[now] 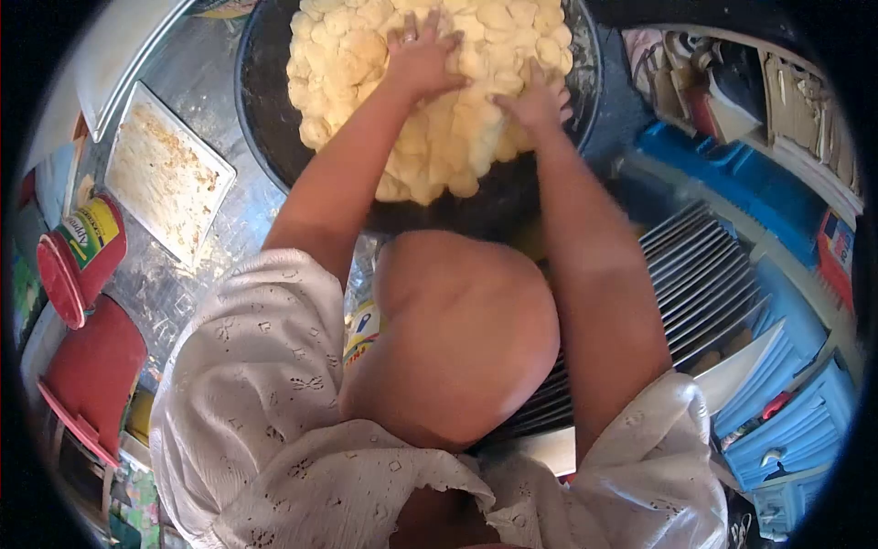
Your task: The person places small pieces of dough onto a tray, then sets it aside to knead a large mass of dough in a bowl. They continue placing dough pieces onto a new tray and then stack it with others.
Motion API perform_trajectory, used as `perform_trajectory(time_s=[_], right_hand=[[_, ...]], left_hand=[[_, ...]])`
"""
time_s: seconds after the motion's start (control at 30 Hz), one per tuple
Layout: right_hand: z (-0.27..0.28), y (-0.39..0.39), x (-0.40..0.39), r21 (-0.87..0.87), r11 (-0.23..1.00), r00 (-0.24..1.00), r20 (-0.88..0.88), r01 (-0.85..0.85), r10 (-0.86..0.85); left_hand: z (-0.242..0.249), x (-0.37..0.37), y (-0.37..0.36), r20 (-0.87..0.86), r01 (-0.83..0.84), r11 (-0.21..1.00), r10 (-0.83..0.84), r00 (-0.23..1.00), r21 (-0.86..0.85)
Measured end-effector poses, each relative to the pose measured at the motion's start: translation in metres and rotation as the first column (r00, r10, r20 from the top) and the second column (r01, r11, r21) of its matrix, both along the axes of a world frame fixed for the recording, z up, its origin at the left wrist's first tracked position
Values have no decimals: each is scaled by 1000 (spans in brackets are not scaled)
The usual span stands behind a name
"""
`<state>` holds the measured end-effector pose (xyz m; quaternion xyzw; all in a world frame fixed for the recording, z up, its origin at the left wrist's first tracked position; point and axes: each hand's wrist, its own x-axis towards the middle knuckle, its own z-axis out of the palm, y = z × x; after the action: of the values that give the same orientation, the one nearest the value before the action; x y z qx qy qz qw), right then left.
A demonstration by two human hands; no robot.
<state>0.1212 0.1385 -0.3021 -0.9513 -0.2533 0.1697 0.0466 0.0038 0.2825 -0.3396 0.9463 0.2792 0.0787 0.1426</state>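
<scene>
A large mound of pale yellow dough lumps (430,137) fills a wide black basin (265,119) at the top of the head view. My left hand (425,62) lies on the dough near the far side, its fingers spread and a ring on one of them. Nearer the basin's right side, my right hand (538,102) rests on the lumps with its fingers apart. Both hands press against the surface and neither is closed around a piece. The dough under my palms is hidden.
A stained flat tray (169,174) lies to the left of the basin. Beside it are a red labelled tub (82,256) and a larger red container (96,375). Stacked dark metal trays (700,284) and blue crates (786,421) stand to the right. My bare knee (457,329) is below the basin.
</scene>
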Motion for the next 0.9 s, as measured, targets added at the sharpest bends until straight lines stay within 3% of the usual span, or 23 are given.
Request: perform_trajectory(time_s=[0.1, 0.17, 0.23, 0.3, 0.33, 0.4, 0.43, 0.47, 0.5, 0.57, 0.63, 0.67, 0.7, 0.77, 0.8, 0.83, 0.9], right_hand=[[8, 12, -1, -177, 979, 985, -156, -97, 70], [-14, 6, 4, -51, 989, 967, -222, -139, 125], [-14, 2, -2, 224, 943, 809, -487, -248, 328], [-15, 5, -5, 196, 902, 790, -435, -384, 431], [-10, 6, -6, 204, 922, 842, -378, -330, 385], [-9, 13, -6, 217, 936, 887, -318, -276, 335], [-12, 17, -6, 139, 926, 913, -169, -350, 371], [-16, 18, -7, 46, 912, 913, -26, -407, 408], [-22, 17, -9, 38, 915, 914, -40, -402, 403], [-32, 23, -6, 201, 958, 884, -382, -205, 269], [-23, 16, -7, 226, 938, 845, -414, -264, 337], [-17, 13, -5, 250, 914, 803, -440, -320, 401], [-15, 10, -2, 253, 914, 805, -436, -318, 401], [-14, 2, 1, 211, 809, 628, -534, -549, 566], [-11, 0, 1, 199, 807, 576, -607, -556, 547], [-7, -2, -1, 197, 809, 580, -606, -554, 545], [2, 0, -6, 167, 937, 547, -775, -306, 317]], left_hand=[[-13, -12, -10, 62, 57, 998, -56, 996, -15], [-7, -21, -17, -67, 160, 981, -168, 984, -108], [3, -38, -29, -23, 172, 974, -178, 984, -148], [4, -54, -38, 1, 160, 837, -187, 982, -522], [5, -58, -37, 7, 162, 840, -184, 983, -517], [9, -65, -34, 16, 79, 727, -94, 995, -682], [12, -65, -30, 15, 80, 723, -96, 995, -686], [13, -63, -24, 36, 88, 860, -81, 996, -502], [12, -62, -21, 57, 85, 952, -71, 996, -295], [5, -56, -21, 12, 74, 951, -73, 997, -299], [4, -51, -29, -217, 111, 949, -180, 959, -295], [-7, -58, -38, -65, 156, 950, -180, 981, -270], [-13, -65, -45, -64, 159, 951, -182, 981, -265], [-13, -80, -59, 155, 279, 759, -233, 960, -588], [-6, -86, -65, 157, 284, 759, -238, 959, -586], [2, -92, -71, 98, 251, 769, -240, 966, -587], [10, -96, -71, 45, 219, 782, -238, 970, -583]])
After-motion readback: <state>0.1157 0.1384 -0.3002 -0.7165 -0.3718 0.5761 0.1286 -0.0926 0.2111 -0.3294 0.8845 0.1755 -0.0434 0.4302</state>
